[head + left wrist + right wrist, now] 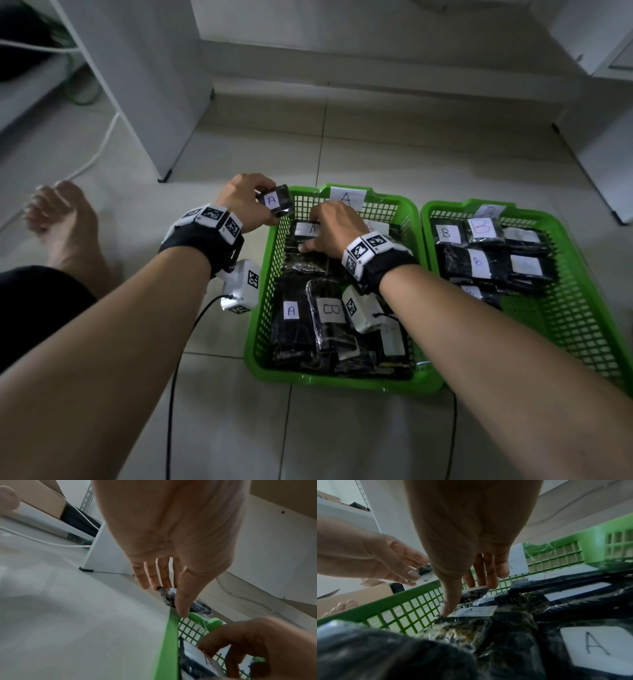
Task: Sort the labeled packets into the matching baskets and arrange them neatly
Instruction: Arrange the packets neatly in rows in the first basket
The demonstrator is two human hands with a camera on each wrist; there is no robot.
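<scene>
Two green baskets stand on the floor. The left basket (255,318) carries an "A" tag (346,198) and the right basket (589,281) a "B" tag (489,210). My left hand (262,205) pinches a black packet marked A (275,202) above the A basket's far left corner, and the packet (167,595) shows between thumb and fingers. My right hand (310,234) reaches into the A basket and grips another A packet (303,229) between thumb and fingers (481,577). A B packet (330,310) lies among the A packets near the front. Several B packets (479,262) fill the B basket.
A bare foot (58,219) rests on the tiled floor to the left. A white cabinet leg (164,178) and a white cable (99,150) lie behind it. A black wrist-camera cable (171,394) trails over the floor in front of the A basket.
</scene>
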